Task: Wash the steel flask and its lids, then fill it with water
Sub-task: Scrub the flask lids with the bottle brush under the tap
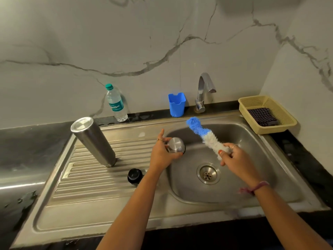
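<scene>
Left hand over the left rim of the sink, palm turned up. Steel lid sits in it, cupped by the curled fingers and thumb; index finger sticks up free of the lid. Lid's closed shiny face points toward the camera.

Right hand over the basin, above the drain. Fingers and thumb wrapped round the white lower end of the bottle brush; blue bristle tip angles up and left toward the back rim. Brush and lid near each other, not touching.

Steel flask stands inverted on the ribbed drainboard, mouth down, well left of both hands. Black inner lid rests on the drainboard just left of the left forearm.

Behind: plastic water bottle, blue cup, tap. Yellow basket at right, holding a dark checked cloth.
</scene>
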{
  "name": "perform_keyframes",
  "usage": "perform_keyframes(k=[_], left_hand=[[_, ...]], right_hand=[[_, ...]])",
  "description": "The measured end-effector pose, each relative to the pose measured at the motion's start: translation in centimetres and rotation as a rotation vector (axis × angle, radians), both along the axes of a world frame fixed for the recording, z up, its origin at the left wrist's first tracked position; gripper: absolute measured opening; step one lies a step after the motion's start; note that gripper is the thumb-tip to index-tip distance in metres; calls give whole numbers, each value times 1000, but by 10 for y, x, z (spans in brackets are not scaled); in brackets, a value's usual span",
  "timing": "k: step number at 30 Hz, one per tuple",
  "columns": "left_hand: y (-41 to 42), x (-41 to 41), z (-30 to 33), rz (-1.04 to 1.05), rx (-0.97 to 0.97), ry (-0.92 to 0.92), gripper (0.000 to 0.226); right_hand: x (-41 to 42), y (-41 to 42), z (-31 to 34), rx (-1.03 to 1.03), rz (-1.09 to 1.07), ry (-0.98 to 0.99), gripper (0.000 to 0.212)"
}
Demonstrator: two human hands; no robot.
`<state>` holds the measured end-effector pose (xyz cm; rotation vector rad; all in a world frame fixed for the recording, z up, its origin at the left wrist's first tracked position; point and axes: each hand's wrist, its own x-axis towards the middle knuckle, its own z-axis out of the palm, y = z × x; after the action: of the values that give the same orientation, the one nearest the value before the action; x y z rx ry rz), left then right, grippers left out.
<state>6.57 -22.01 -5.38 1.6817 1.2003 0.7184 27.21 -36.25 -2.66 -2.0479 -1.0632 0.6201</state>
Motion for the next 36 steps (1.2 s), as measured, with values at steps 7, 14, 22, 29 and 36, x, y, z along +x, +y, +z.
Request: perform_keyframes(k=[7, 14, 22, 29, 36], left_hand=[[22, -35, 5, 52, 0, 41, 110], [57, -71, 9, 99, -45, 250, 107], [71, -82, 0, 152, -44, 389, 97], [73, -82, -3, 172, -47, 468, 96], [68, -83, -7, 193, -28, 544, 94]], right_hand=[[-18, 7, -7, -34, -5, 44, 28], [-24, 11, -23, -160, 28, 145, 28], [-23, 5, -25, -256, 67, 209, 46], [-15, 3, -26, -313, 135, 245, 50], [-2, -8, -24, -333, 152, 156, 34]])
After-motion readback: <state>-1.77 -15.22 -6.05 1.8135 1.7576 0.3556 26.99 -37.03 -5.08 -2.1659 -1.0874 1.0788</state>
